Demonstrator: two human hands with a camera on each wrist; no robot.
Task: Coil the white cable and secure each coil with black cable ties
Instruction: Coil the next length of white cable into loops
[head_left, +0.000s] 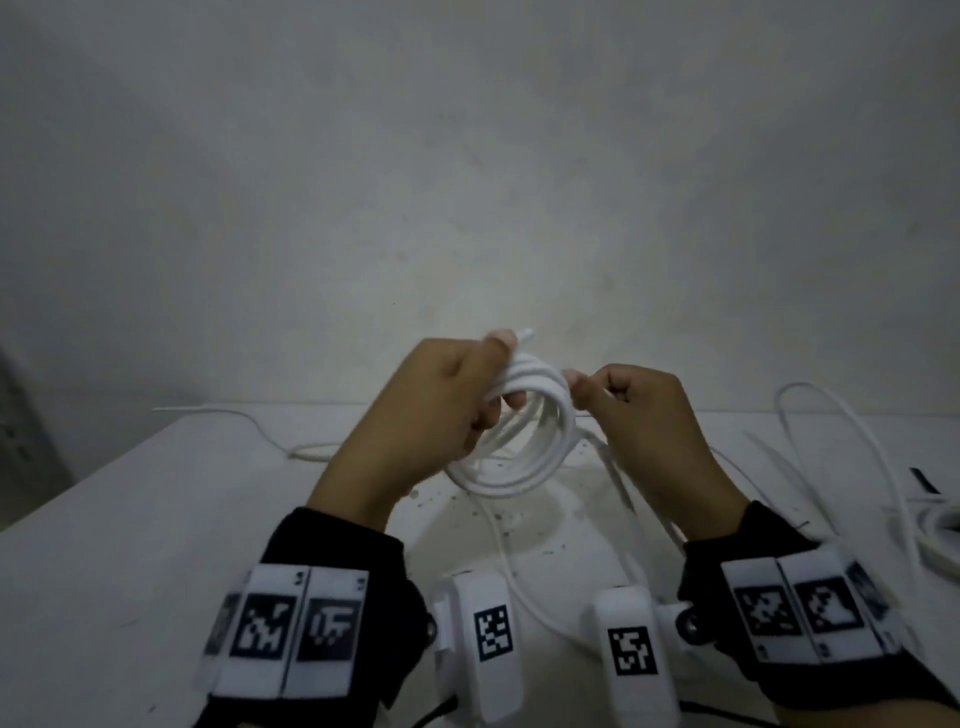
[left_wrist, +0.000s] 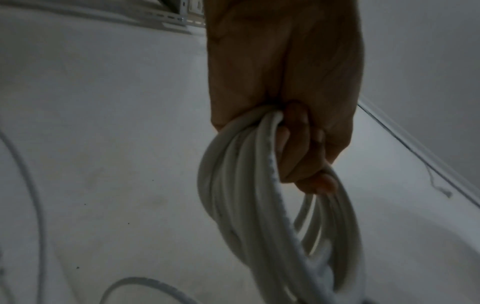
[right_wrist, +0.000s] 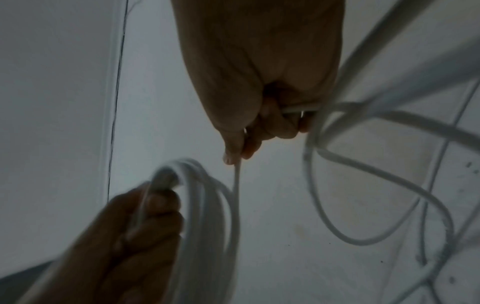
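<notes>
Left hand (head_left: 436, 400) gripping white cable coil (head_left: 524, 441), right hand (head_left: 639, 415) pinching its strand, loose cable loops (head_left: 852, 441) across desk (head_left: 130, 519), black cable tie (head_left: 924, 480) far right

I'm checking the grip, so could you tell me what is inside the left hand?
The left hand grips several turns of the white cable bunched together, and the coil hangs below. The curled fingers cover where the turns cross the palm.

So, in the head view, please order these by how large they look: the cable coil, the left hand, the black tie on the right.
1. Left hand and cable coil: they look alike, so no ranking.
2. Black tie: clearly smallest, partly cut by the frame.
</notes>
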